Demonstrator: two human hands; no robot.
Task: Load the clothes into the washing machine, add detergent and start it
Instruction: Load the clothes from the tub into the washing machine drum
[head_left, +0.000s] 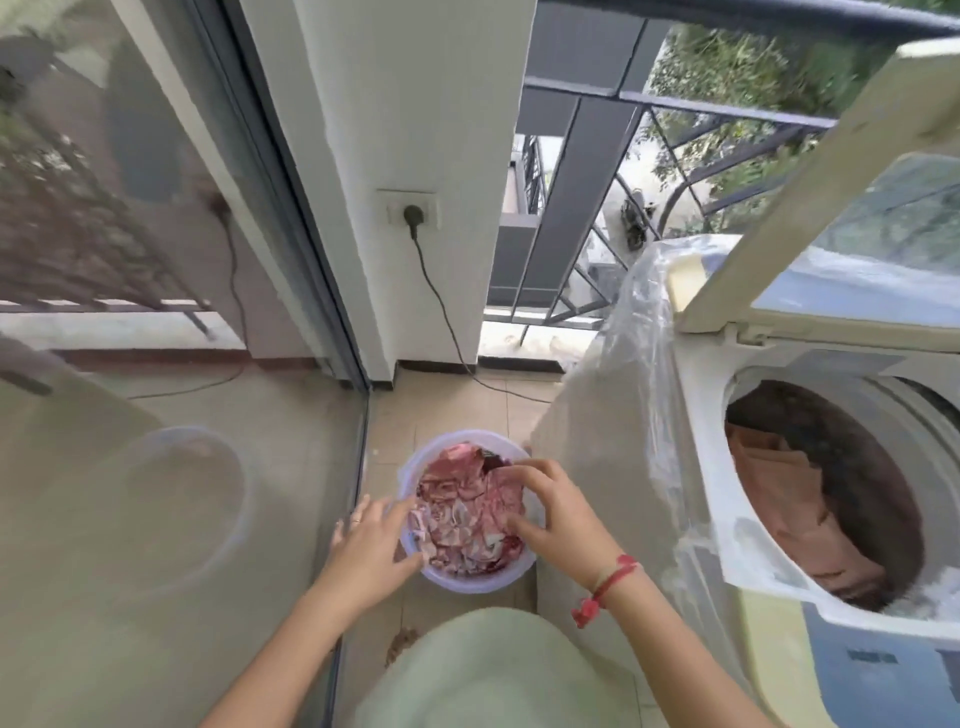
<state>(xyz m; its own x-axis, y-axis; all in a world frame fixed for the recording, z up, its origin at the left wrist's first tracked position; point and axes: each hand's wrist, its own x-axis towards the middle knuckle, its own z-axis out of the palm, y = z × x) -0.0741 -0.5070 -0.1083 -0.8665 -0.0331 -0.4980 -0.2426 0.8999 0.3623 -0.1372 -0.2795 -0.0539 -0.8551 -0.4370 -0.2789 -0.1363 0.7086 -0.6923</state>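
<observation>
A pale lilac plastic basin (480, 583) stands on the tiled floor, filled with crumpled pink-and-white patterned clothes (462, 519). My left hand (371, 545) reaches over the basin's left rim, fingers spread and touching the cloth. My right hand (553, 512) is over the right side, fingers curled into the cloth. To the right stands a top-loading washing machine (748, 519) wrapped in clear plastic, lid (810, 208) raised. Its drum (821, 493) holds brownish-pink and dark garments.
A glass sliding door (156, 364) runs along the left, close to the basin. A plug and black cord (415, 218) hang from a wall socket and trail across the floor. A dark balcony railing (597, 208) stands behind. Floor room is narrow.
</observation>
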